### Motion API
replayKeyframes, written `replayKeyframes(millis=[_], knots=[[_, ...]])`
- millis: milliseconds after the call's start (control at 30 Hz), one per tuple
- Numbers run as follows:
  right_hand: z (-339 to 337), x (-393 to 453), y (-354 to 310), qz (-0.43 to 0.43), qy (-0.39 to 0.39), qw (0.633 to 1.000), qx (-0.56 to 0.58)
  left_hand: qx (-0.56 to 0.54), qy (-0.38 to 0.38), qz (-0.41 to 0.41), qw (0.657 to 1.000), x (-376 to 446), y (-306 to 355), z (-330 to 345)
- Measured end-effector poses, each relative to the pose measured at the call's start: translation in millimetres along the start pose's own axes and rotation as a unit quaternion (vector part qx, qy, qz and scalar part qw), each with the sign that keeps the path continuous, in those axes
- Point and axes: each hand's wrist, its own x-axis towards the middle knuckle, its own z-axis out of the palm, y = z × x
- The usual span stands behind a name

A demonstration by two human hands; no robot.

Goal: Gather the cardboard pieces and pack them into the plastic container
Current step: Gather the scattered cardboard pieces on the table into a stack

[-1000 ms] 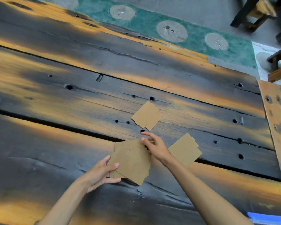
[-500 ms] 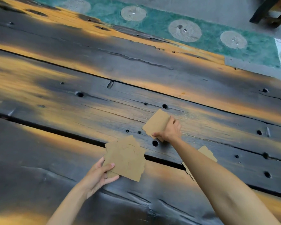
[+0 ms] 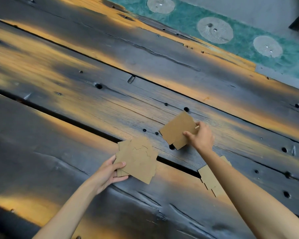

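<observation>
Between the thumb and curled fingers point(image 3: 188, 134) of the right hand point(image 3: 201, 137), a cardboard piece point(image 3: 178, 130) is pinched by its right edge, slightly raised over the dark plank counter point(image 3: 76, 135). Left and nearer, the left hand point(image 3: 109, 173) grips a stack of cardboard pieces point(image 3: 138, 161), thumb on top and the other fingers underneath, the stack fanned unevenly and lying across a gap between planks. Near right, one more cardboard piece point(image 3: 209, 180) lies flat on the counter, partly hidden under the right forearm. Beyond the far edge runs a green mat point(image 3: 240, 28) with pale round patches.
</observation>
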Motion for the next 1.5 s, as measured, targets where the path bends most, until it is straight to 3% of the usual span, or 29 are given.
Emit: replayKeyframes(millis=[200, 300, 533, 667, 800, 1133, 1300, 1500], knots=[[-33.9, -28.1, 5.5, -0.091, -0.038, 0.993, 0.068, -0.011, -0.008, 0.015, 1.000, -6.5, -0.6, 3.9], [-51.3, -53.7, 5.7, -0.200, -0.039, 0.976, 0.077, -0.012, -0.020, 0.022, 0.999, -11.2, -2.4, 7.7], [-61.1, -132.1, -3.1, -0.430, 0.042, 0.886, 0.169, -0.008, -0.075, 0.027, 0.997, -28.3, -3.1, 11.8], [-49.2, -159.5, -2.3, -0.508, 0.062, 0.838, 0.187, -0.002, -0.134, 0.031, 0.991, -42.2, 0.8, 13.3], [-36.8, -172.6, 4.4, -0.545, 0.020, 0.819, 0.181, -0.011, -0.174, 0.036, 0.984, -53.4, 4.0, 13.7], [-36.0, -185.5, 6.1, -0.508, -0.047, 0.843, 0.169, -0.058, -0.251, 0.018, 0.966, -71.8, 6.8, -1.3], [-38.2, -192.4, 0.7, -0.521, -0.077, 0.836, 0.152, -0.093, -0.259, 0.002, 0.961, -74.5, 7.8, -4.0], [-43.3, -199.1, -9.1, -0.564, -0.121, 0.810, 0.109, -0.011, -0.235, 0.012, 0.972, -70.7, 12.7, 4.4]])
